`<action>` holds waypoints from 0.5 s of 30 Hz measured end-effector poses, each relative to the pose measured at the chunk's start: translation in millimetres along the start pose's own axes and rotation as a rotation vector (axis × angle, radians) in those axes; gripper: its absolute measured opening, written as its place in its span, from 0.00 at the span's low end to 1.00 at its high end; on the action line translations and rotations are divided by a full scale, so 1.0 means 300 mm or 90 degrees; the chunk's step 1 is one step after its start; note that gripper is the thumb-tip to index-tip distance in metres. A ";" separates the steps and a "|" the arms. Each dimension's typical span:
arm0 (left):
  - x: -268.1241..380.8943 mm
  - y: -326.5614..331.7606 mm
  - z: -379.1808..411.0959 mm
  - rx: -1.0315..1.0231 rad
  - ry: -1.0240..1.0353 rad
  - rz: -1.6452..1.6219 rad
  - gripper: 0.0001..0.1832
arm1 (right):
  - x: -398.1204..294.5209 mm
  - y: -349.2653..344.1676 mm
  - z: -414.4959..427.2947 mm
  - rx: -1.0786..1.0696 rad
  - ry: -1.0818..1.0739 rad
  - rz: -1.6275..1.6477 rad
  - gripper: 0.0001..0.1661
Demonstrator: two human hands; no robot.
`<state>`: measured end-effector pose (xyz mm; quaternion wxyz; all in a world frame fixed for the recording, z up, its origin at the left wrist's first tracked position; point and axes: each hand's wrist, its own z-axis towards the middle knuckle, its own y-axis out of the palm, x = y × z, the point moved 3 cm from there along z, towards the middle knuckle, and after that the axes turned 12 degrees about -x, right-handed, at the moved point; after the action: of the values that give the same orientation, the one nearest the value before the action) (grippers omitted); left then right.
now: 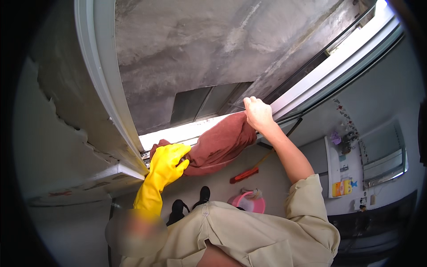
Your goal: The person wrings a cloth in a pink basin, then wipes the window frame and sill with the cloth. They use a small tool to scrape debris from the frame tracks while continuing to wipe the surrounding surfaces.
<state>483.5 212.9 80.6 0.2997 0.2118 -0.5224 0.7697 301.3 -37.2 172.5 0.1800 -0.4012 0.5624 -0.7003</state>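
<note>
A reddish-brown cloth [222, 143] lies bunched along the sill of an open window. My left hand [168, 163], in a yellow rubber glove, grips its left end at the corner of the window frame [113, 96]. Bare and curled, my right hand [257, 111] is at the cloth's upper right end, beside the right part of the frame. A thin, dark rod-like thing [236, 105] sticks out to the left of the right fingers; whether they hold it, and whether they grip the cloth, is hard to see.
Below on the floor are a red broom [245, 175] and a pink bucket [258, 205] with a rag over its rim. To the right, a washbasin counter [330, 167] holds bottles beneath a mirror [383, 167]. A rough concrete wall [200, 43] stands outside. Peeling wall [66, 110] borders the window's left.
</note>
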 end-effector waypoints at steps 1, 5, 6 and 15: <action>-0.006 0.001 -0.004 0.000 -0.001 0.011 0.19 | -0.016 -0.023 -0.006 -0.056 -0.021 0.006 0.10; -0.015 0.012 -0.009 0.004 0.003 0.040 0.17 | -0.034 -0.043 -0.016 -0.288 -0.073 0.046 0.14; -0.018 0.012 -0.005 0.007 0.011 0.044 0.17 | -0.031 -0.034 -0.010 -0.320 -0.083 0.073 0.14; -0.008 0.011 0.012 -0.031 -0.028 0.050 0.18 | -0.028 0.148 -0.001 -0.269 -0.153 -0.329 0.08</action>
<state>483.0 208.1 78.0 0.2628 0.2004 -0.5551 0.7633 297.3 -44.5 128.2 -0.0255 -0.6381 0.5497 -0.5385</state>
